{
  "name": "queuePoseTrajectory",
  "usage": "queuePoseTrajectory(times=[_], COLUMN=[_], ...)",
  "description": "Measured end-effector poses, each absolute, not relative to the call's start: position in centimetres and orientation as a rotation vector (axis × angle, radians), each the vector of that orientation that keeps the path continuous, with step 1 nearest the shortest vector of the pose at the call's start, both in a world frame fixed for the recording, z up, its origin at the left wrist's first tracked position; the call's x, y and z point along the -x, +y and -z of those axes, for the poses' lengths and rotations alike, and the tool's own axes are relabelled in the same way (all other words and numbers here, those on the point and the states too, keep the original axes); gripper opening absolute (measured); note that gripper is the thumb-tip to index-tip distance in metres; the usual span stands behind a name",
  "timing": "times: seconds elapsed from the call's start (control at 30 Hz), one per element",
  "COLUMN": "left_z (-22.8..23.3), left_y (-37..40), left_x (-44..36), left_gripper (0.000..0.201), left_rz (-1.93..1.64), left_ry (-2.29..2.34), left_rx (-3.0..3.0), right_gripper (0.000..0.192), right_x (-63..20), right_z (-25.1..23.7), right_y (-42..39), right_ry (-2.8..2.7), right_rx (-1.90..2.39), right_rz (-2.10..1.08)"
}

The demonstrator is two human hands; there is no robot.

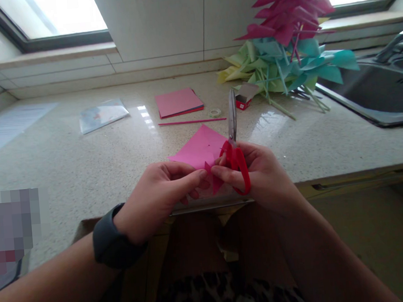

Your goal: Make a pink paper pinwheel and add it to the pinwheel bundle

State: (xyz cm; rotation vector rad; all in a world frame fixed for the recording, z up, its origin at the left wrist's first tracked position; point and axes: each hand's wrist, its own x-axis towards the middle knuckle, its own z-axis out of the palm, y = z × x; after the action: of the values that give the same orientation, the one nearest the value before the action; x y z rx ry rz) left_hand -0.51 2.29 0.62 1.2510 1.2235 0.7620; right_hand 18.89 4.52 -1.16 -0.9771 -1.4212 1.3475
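A pink paper sheet (pixel 203 144), cut at its near corner, lies at the counter's front edge. My left hand (pixel 171 183) pinches the paper's near part between thumb and fingers. Close beside it, my right hand (pixel 255 170) grips the same paper with thumb and forefinger. Red-handled scissors (pixel 233 120) hang on that right hand, their blades closed and pointing away from me. Small dark marks show near the sheet's middle. The fingertips hide part of the cut corner.
Beyond the sheet lie a thin pink stick (pixel 192 122), a tape roll (pixel 215 113), a stack of coloured paper (pixel 179 102) and a small red box (pixel 246 95). Paper pinwheels (pixel 284 46) are heaped at the back right, beside the sink (pixel 374 91). A plastic packet (pixel 103 116) lies left.
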Motion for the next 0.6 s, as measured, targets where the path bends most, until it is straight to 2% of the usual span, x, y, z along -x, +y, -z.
queuePoseTrajectory(times=[0.6], left_z=[-0.73], left_y=[2.51], left_x=[0.61], left_gripper=[0.031], left_rz=[-0.712], left_ry=[1.231], left_rx=[-1.279], right_gripper=[0.033], right_x=[-18.71], right_z=[0.96], right_y=[4.51], right_ry=[-1.420], right_rx=[0.964], right_rz=[-1.365])
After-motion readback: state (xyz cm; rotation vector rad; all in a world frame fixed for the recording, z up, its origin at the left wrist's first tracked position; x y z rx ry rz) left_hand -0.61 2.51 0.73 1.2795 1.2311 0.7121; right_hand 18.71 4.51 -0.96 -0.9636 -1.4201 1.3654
